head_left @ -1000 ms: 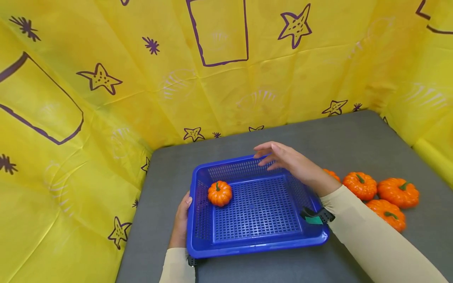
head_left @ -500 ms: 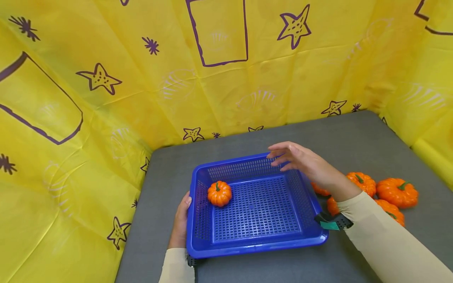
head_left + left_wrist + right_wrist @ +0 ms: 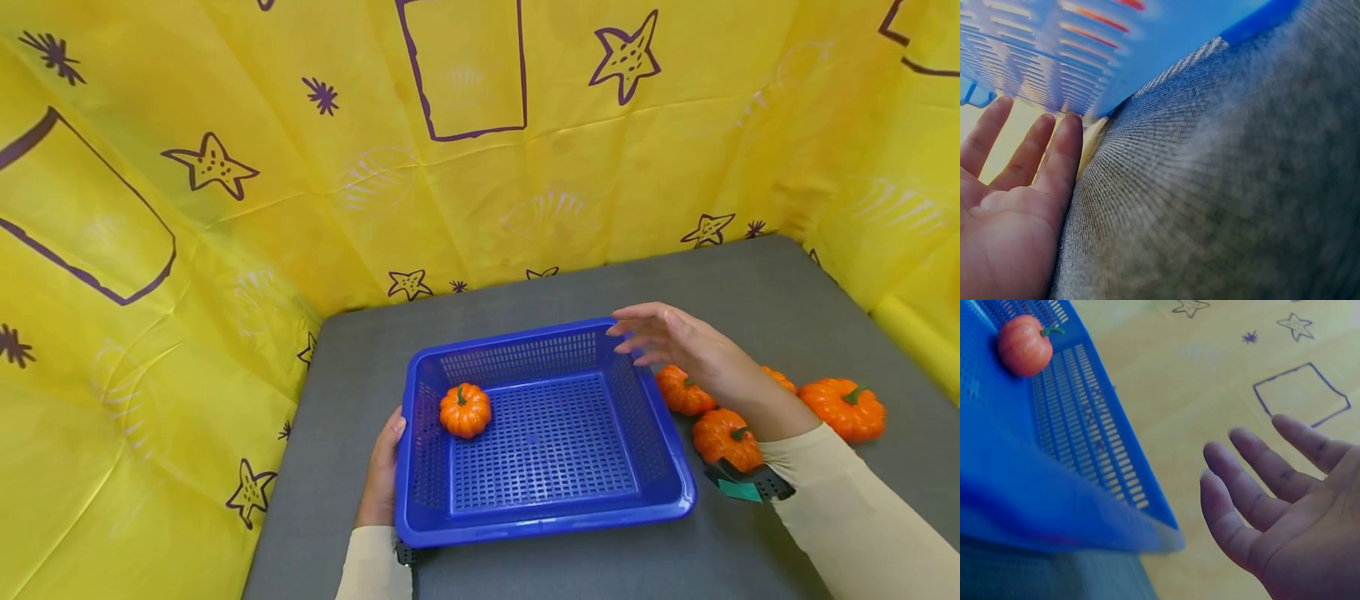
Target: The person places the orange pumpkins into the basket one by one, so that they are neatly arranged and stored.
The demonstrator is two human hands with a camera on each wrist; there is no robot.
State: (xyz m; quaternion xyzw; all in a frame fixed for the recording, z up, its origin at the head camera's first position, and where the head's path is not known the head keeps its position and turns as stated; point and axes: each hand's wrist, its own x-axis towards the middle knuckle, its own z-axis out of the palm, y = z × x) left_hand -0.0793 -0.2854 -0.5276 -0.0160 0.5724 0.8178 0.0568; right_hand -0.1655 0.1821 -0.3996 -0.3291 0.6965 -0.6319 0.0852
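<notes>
A blue plastic basket (image 3: 540,527) with slotted walls sits on the grey surface, holding one small orange pumpkin (image 3: 465,411) with a green stem near its left wall. My left hand (image 3: 384,462) is at the basket's left side, thumb at the rim. In the left wrist view its fingers (image 3: 1060,150) extend fairly straight against the outer wall. My right hand (image 3: 686,346) hovers around the basket's far right corner, fingers spread and slightly bent, holding nothing. Just below and beside it lie a pumpkin (image 3: 678,396) and another pumpkin (image 3: 726,442).
Farther right lies a larger pumpkin (image 3: 840,408), with one more partly hidden behind my right forearm. A yellow cloth (image 3: 480,208) with dark starfish drawings walls the grey table (image 3: 570,292) at the back and sides.
My right hand has moved right, from above the basket's inside to its right edge, uncovering pumpkins beside the basket. The left hand, the basket and the pumpkin inside have stayed put.
</notes>
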